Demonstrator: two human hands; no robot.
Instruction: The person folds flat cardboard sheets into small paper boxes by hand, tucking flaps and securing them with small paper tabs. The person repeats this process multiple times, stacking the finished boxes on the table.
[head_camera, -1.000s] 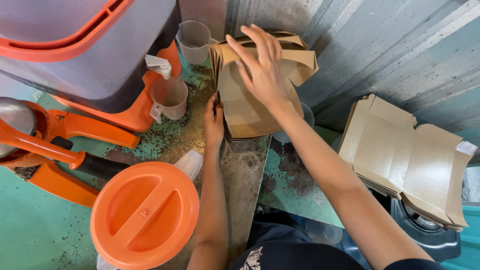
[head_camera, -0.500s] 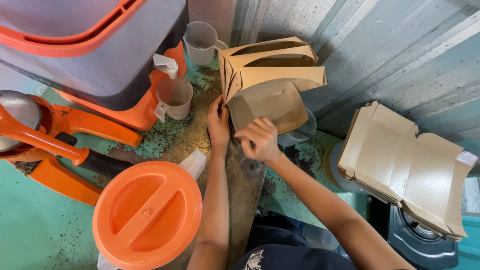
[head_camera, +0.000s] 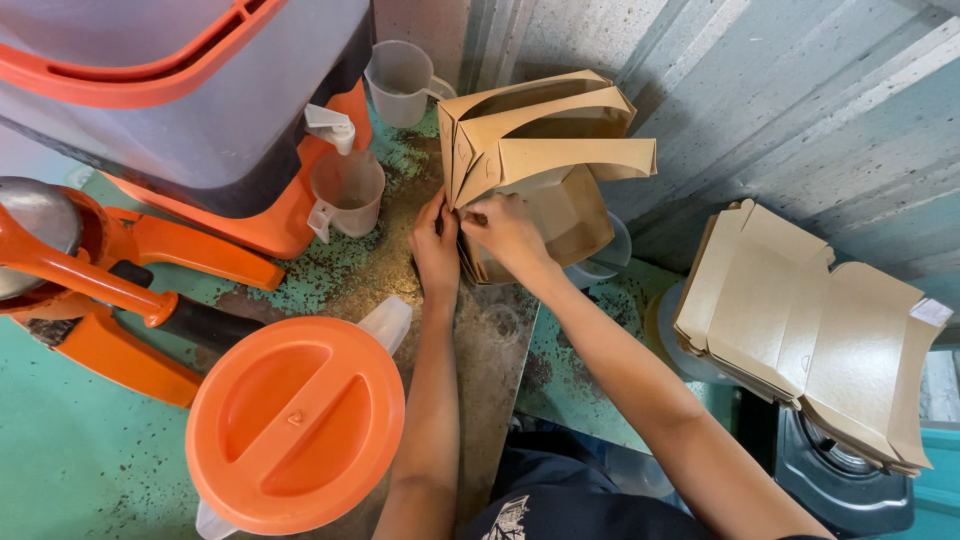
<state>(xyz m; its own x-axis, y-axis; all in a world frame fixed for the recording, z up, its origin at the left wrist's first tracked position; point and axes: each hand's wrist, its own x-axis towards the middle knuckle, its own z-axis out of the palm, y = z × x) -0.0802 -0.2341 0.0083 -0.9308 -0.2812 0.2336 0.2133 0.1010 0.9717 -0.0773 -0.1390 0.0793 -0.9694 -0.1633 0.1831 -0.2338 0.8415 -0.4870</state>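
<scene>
A brown cardboard box (head_camera: 545, 160), partly folded with its flaps open, stands on the worn counter (head_camera: 490, 340) against the metal wall. My left hand (head_camera: 436, 245) pinches the box's left edge. My right hand (head_camera: 505, 232) meets it there, fingers closed on the same edge near the lower left corner. Both forearms reach up from the bottom of the view.
A stack of flat cardboard blanks (head_camera: 810, 335) lies at right on a dark appliance (head_camera: 850, 480). A jug with an orange lid (head_camera: 295, 425) sits at front left. An orange press (head_camera: 100, 290), a large grey and orange container (head_camera: 170, 90) and two clear measuring cups (head_camera: 345, 190) stand left.
My right hand came down from the top of the box to its lower left edge beside my left hand. The box's flaps now stand open.
</scene>
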